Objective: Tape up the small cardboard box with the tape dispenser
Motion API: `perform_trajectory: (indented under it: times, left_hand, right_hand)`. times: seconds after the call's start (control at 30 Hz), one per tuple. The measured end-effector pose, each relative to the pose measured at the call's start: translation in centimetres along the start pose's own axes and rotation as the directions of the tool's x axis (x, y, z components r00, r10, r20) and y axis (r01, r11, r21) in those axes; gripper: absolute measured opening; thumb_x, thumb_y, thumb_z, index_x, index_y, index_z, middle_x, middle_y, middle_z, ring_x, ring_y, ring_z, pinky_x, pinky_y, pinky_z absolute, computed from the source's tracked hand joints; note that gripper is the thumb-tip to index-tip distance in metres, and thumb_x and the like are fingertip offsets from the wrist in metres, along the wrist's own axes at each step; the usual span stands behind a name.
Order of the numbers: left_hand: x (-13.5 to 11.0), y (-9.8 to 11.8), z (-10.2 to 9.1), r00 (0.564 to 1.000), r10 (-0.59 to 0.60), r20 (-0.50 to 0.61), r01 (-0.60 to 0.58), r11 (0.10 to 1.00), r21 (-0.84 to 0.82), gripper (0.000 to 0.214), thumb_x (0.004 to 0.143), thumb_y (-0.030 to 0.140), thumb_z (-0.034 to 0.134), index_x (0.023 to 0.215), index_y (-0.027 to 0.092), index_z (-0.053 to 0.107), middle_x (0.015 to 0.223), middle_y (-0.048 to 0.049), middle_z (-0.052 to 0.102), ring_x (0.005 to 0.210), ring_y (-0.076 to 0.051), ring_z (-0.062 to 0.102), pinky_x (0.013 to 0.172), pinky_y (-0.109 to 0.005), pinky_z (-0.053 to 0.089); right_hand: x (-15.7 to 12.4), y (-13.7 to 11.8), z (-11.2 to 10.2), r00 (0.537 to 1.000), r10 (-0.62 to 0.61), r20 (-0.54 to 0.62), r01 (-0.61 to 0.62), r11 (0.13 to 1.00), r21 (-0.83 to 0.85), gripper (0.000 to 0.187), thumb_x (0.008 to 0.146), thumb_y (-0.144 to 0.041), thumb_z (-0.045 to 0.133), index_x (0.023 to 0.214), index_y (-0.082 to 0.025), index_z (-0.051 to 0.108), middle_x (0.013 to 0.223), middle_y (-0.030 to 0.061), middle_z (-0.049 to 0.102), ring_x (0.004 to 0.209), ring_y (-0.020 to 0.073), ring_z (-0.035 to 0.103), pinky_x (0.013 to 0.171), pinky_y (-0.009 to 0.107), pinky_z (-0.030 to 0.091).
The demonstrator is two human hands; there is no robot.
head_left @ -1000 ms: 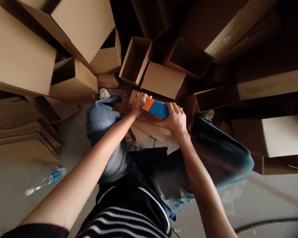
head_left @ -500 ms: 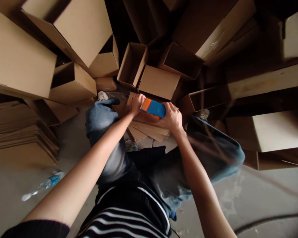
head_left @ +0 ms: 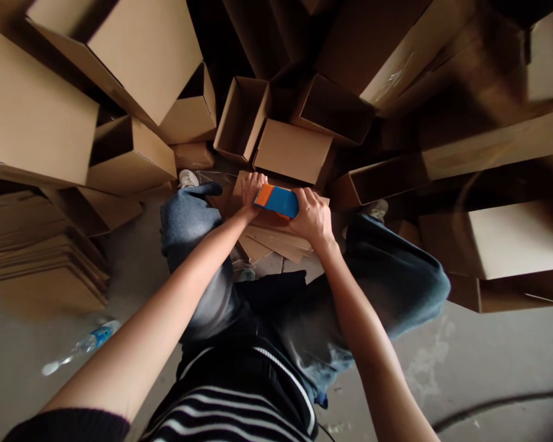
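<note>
My right hand (head_left: 312, 215) is wrapped around the right end of a blue-and-orange tape dispenser (head_left: 280, 201), which lies over cardboard between my knees. My left hand (head_left: 252, 189) is right beside the orange end, fingers bent down on the left part of the cardboard box (head_left: 239, 184). Its fingertips are partly hidden, and the dispenser covers much of the box. Under the hands lie several flat cardboard pieces (head_left: 276, 240).
Open cartons (head_left: 242, 120) crowd the far side, with larger boxes (head_left: 142, 55) at left. Flattened cardboard (head_left: 41, 288) is stacked at left near a plastic bottle (head_left: 85, 344). More boxes (head_left: 516, 239) stand at right. A dark cable (head_left: 498, 408) crosses the floor.
My right hand and the tape dispenser have shifted slightly left, closer to my left hand. My left hand stays nearly in place. The view has moved a little.
</note>
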State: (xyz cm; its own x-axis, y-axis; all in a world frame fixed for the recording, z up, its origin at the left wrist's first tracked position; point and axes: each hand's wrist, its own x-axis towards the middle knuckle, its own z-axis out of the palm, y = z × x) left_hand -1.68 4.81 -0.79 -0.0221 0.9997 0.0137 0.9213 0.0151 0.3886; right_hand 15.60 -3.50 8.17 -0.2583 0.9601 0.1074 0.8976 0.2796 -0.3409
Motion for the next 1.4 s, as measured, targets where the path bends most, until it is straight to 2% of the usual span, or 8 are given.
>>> perform_trajectory:
  times: [0.17, 0.47, 0.6, 0.7, 0.9, 1.03, 1.17, 1.4]
  left_hand:
    - [-0.3, 0.3, -0.4, 0.989, 0.130, 0.066, -0.128, 0.991, -0.030, 0.023, 0.110, 0.020, 0.043, 0.107, 0.017, 0.065, 0.119, -0.0147, 0.069, 0.123, -0.030, 0.062, 0.107, -0.041, 0.045]
    - [0.1, -0.5, 0.6, 0.989, 0.140, 0.040, -0.139, 0.990, -0.034, 0.029, 0.111, 0.025, 0.041, 0.098, 0.020, 0.066, 0.112, -0.0114, 0.072, 0.118, -0.027, 0.064, 0.107, -0.039, 0.047]
    - [0.0, 0.0, 0.0, 0.990, 0.096, 0.103, -0.096, 0.995, -0.003, 0.029, 0.110, 0.022, 0.040, 0.098, 0.019, 0.067, 0.113, -0.0119, 0.072, 0.123, -0.028, 0.063, 0.110, -0.041, 0.045]
    - [-0.4, 0.6, -0.8, 0.987, 0.111, 0.119, -0.115, 0.993, 0.027, 0.029, 0.110, 0.021, 0.038, 0.105, 0.019, 0.067, 0.117, -0.0128, 0.071, 0.124, -0.028, 0.062, 0.112, -0.041, 0.044]
    - [-0.9, 1.1, -1.2, 0.993, 0.075, 0.089, -0.082, 0.994, 0.077, 0.023, 0.107, 0.018, 0.043, 0.113, 0.017, 0.066, 0.124, -0.0143, 0.069, 0.126, -0.031, 0.059, 0.107, -0.043, 0.045]
    - [-0.7, 0.7, -0.3, 0.997, 0.055, 0.045, -0.055, 0.998, 0.003, 0.029, 0.110, 0.020, 0.037, 0.112, 0.017, 0.066, 0.119, -0.0148, 0.069, 0.121, -0.030, 0.061, 0.109, -0.043, 0.043]
    - [-0.3, -0.2, 0.3, 0.998, 0.057, -0.022, -0.059, 0.995, -0.081, 0.026, 0.108, 0.018, 0.040, 0.108, 0.020, 0.066, 0.115, -0.0129, 0.070, 0.118, -0.028, 0.061, 0.110, -0.040, 0.042]
    - [-0.2, -1.2, -2.0, 0.988, 0.007, -0.151, -0.034, 0.983, -0.179, 0.040, 0.105, 0.007, 0.031, 0.120, 0.021, 0.065, 0.123, -0.0109, 0.071, 0.120, -0.021, 0.062, 0.112, -0.033, 0.046]
  right_hand:
    - [0.4, -0.3, -0.1, 1.000, 0.003, 0.027, -0.003, 1.000, -0.018, 0.043, 0.079, -0.017, 0.060, 0.122, -0.013, 0.059, 0.110, 0.0171, 0.066, 0.098, 0.0318, 0.060, 0.085, 0.044, 0.050]
    - [0.3, -0.2, -0.2, 0.999, 0.018, 0.028, -0.017, 1.000, -0.023, 0.041, 0.081, -0.019, 0.063, 0.121, -0.015, 0.060, 0.110, 0.0157, 0.067, 0.100, 0.0315, 0.061, 0.085, 0.043, 0.052]
    - [0.2, -0.1, 0.0, 1.000, 0.001, -0.009, -0.001, 1.000, -0.022, 0.039, 0.082, -0.020, 0.060, 0.120, -0.016, 0.060, 0.109, 0.0152, 0.068, 0.099, 0.0311, 0.060, 0.083, 0.044, 0.052]
    - [0.2, 0.0, 0.0, 1.000, 0.004, 0.002, -0.004, 1.000, -0.024, 0.039, 0.082, -0.021, 0.060, 0.120, -0.016, 0.059, 0.109, 0.0153, 0.067, 0.099, 0.0309, 0.060, 0.084, 0.044, 0.051]
    - [0.2, 0.0, 0.0, 1.000, 0.004, -0.002, -0.004, 1.000, -0.028, 0.039, 0.081, -0.020, 0.059, 0.119, -0.016, 0.060, 0.109, 0.0153, 0.067, 0.099, 0.0311, 0.060, 0.084, 0.043, 0.051]
    - [0.2, 0.2, 0.1, 1.000, 0.001, -0.016, -0.001, 1.000, -0.005, 0.037, 0.083, -0.024, 0.059, 0.119, -0.016, 0.061, 0.108, 0.0155, 0.068, 0.099, 0.0316, 0.061, 0.085, 0.044, 0.051]
    - [0.2, 0.4, 0.0, 1.000, 0.007, -0.027, -0.007, 1.000, 0.030, 0.037, 0.086, -0.034, 0.061, 0.119, -0.017, 0.061, 0.108, 0.0162, 0.068, 0.099, 0.0323, 0.062, 0.084, 0.045, 0.052]
    - [-0.3, 0.4, -0.4, 0.999, 0.028, -0.035, -0.027, 0.999, 0.033, 0.038, 0.084, -0.030, 0.062, 0.119, -0.017, 0.061, 0.111, 0.0154, 0.069, 0.101, 0.0318, 0.064, 0.083, 0.042, 0.052]
